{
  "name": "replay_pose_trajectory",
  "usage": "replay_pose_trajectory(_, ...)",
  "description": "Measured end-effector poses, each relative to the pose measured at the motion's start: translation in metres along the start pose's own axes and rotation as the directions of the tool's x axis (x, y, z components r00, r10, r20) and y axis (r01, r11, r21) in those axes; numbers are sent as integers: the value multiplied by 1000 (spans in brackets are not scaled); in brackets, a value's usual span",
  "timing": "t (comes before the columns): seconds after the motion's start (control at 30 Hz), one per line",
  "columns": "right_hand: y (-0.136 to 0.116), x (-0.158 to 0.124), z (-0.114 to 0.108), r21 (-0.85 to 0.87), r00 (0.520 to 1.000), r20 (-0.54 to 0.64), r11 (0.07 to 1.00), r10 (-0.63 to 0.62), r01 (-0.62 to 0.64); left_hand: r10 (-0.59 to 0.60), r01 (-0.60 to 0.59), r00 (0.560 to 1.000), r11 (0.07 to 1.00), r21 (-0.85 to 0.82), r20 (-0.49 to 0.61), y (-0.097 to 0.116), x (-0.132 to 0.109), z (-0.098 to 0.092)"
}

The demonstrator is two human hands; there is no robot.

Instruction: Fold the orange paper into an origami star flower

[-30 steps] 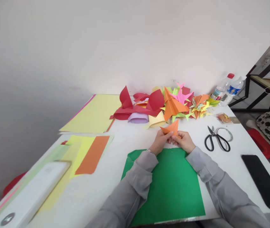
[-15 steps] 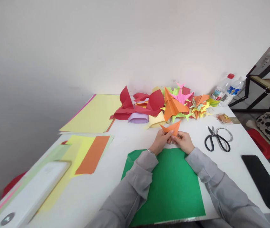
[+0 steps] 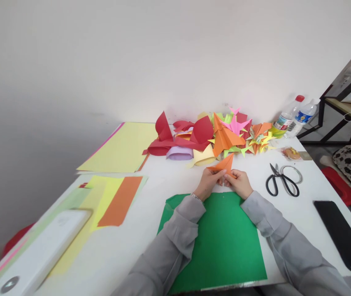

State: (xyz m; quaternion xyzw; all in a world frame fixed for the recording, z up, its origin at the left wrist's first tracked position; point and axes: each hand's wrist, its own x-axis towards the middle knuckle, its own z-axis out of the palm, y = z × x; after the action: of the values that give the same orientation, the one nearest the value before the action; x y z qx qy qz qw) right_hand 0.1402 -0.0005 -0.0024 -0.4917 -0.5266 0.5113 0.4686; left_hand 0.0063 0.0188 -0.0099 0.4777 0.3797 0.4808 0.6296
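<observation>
Folded orange paper (image 3: 225, 163) is between the hands, over the white table (image 3: 138, 255) just past a green sheet (image 3: 224, 242); the left hand (image 3: 208, 182) and right hand (image 3: 240, 183) pinch it between thumbs and fingers. Paper models (image 3: 226, 135) crowd close behind it. Scissors (image 3: 277, 175) lie to the right, a phone (image 3: 343, 236) nearer. Near the wall (image 3: 163, 53), a red-capped bottle (image 3: 284, 120) shows yellow-green low down, beside a blue-labelled bottle (image 3: 302, 117).

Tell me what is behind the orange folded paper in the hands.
Beyond the orange folded paper, which the left hand and right hand hold, a large orange paper plane and a pale yellow paper piece show. Whatever lies directly behind it is covered.
</observation>
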Motion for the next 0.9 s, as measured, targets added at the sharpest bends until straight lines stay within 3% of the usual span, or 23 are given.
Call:
replay_pose_trajectory(0.33,-4,-2,-1,-37,996,29,996,-80,81,-10,9,1000,999,39,23,6,-4,2)
replay_pose_trajectory(0.6,-4,-2,0,33,997,74,999,-32,30,16,-14,999,999,-35,41,5,-1,1)
replay_pose_trajectory(0.9,0,-1,0,2,999,19,999,-42,42,-6,5,1000,999,47,17,7,-2,4)
